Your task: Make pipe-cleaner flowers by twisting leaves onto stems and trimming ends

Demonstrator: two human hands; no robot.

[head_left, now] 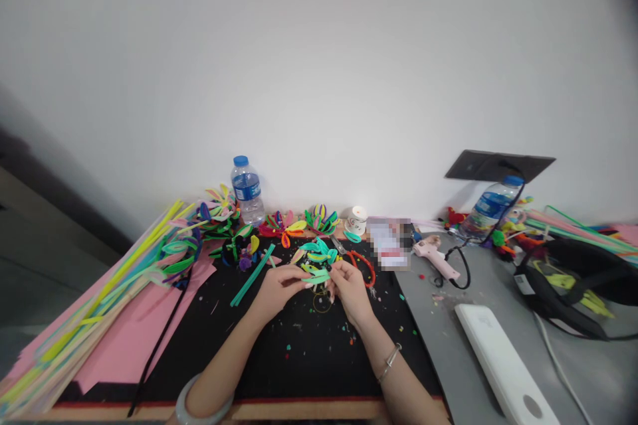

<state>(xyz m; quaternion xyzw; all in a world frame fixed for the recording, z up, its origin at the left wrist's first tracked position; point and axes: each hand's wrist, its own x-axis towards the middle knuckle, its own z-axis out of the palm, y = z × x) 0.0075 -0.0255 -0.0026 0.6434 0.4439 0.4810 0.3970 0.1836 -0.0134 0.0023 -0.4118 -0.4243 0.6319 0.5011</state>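
Between my two hands, over the black mat (209,339), is a light green pipe cleaner loop (315,277). My left hand (282,285) pinches its left end, and my right hand (349,287) has its fingers closed on the other end. Just beyond the fingers lie teal and yellow pipe cleaner pieces (319,249). Scissors with orange-red handles (366,267) rest behind my right hand. To the left of my left hand lie straight teal pipe cleaners (253,275). A thin ring-shaped wire or band (321,303) shows under my right fingers.
Finished pipe cleaner flowers (284,229) line the wall beside a water bottle (248,192) and a paper cup (355,220). Pipe cleaner bundles (100,299) cover pink paper at left. At right are a pink glue gun (436,257), a white power bank (503,358) and a black strap (563,292).
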